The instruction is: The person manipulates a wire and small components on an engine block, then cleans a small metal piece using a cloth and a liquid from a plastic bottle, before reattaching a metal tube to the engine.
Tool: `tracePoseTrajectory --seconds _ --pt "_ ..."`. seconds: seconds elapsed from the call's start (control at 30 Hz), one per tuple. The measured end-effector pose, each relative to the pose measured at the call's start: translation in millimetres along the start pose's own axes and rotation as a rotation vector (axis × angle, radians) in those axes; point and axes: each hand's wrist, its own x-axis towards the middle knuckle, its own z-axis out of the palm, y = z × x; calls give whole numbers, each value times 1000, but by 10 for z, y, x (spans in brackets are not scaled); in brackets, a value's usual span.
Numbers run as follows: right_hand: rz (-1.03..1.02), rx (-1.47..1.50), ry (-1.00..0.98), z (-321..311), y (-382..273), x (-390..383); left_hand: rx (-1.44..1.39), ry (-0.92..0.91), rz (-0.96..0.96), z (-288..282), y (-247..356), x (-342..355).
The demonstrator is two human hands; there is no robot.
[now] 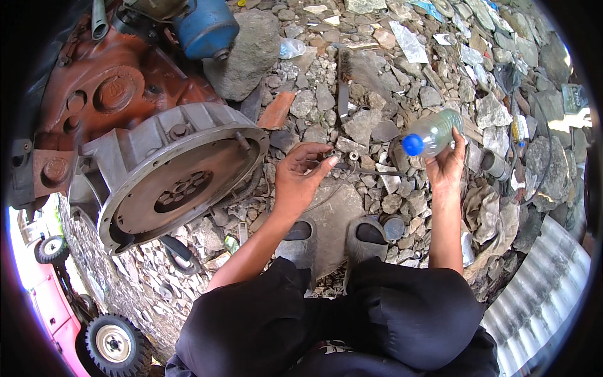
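My left hand point(304, 176) pinches a small metal fitting point(333, 154) between thumb and fingers, with a thin line hanging nearby. Beside it is another small ringed metal piece point(353, 155); whether that is held or resting, I cannot tell. My right hand point(447, 166) grips a clear plastic bottle point(440, 131), tilted with its blue cap toward the left. Left of my hands, a large grey bell housing point(135, 157) is attached to a rust-red engine or gearbox body point(113, 81).
Stony ground point(389, 201) surrounds my sandalled feet. A blue canister point(204, 28) is at upper left near a big rock point(245, 63). A flat metal bar point(343, 88) lies ahead. Cloth point(483, 213), hoses and a corrugated sheet point(534, 295) are to the right, a pink vehicle point(53, 301) lower left.
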Motion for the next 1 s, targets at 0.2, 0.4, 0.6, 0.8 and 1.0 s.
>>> tracePoseTrajectory --seconds 0.2,0.4,0.6,0.8,1.0 --pt "-134 -162 -83 699 86 -469 137 -28 101 44 157 -20" --pt "-317 -231 -86 917 122 -596 48 -16 69 76 123 -53" --pt "-815 -433 -175 984 132 -772 111 -29 -95 69 209 -57" --pt "-856 -610 -246 1005 85 -867 56 -43 -86 60 100 -46" --pt "-903 -592 -219 940 40 -863 55 -38 -131 52 117 -53"
